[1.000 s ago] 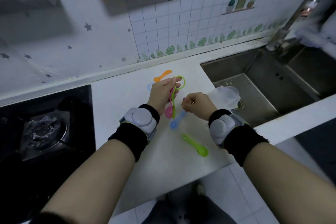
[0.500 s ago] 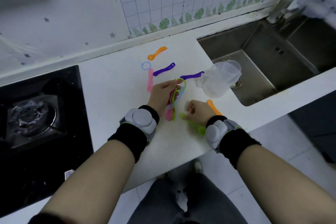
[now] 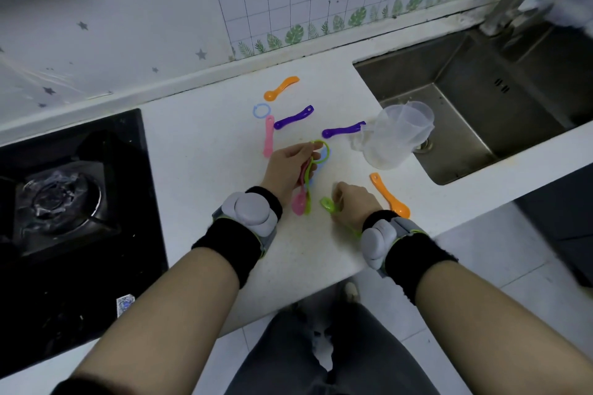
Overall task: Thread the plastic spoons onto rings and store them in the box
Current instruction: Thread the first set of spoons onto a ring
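My left hand (image 3: 290,167) pinches a green ring (image 3: 323,152) with a pink spoon (image 3: 299,200) and a green spoon hanging from it above the white counter. My right hand (image 3: 354,202) is closed on a loose green spoon (image 3: 328,204) lying on the counter near the front edge. Loose on the counter lie two orange spoons (image 3: 281,88) (image 3: 389,195), two purple spoons (image 3: 293,117) (image 3: 343,130), a pink spoon (image 3: 268,136) and a blue ring (image 3: 261,111). A clear plastic box (image 3: 396,135) lies tipped by the sink.
A steel sink (image 3: 481,99) sinks into the counter at the right, with a tap (image 3: 516,0) behind it. A black gas hob (image 3: 64,196) fills the left. The counter's front edge (image 3: 321,292) runs just under my wrists, with floor tiles below.
The camera tilted down, bringing more spoons and the box into view. My right hand moved down toward the front edge and closed on the loose green spoon. My left hand kept the ring.
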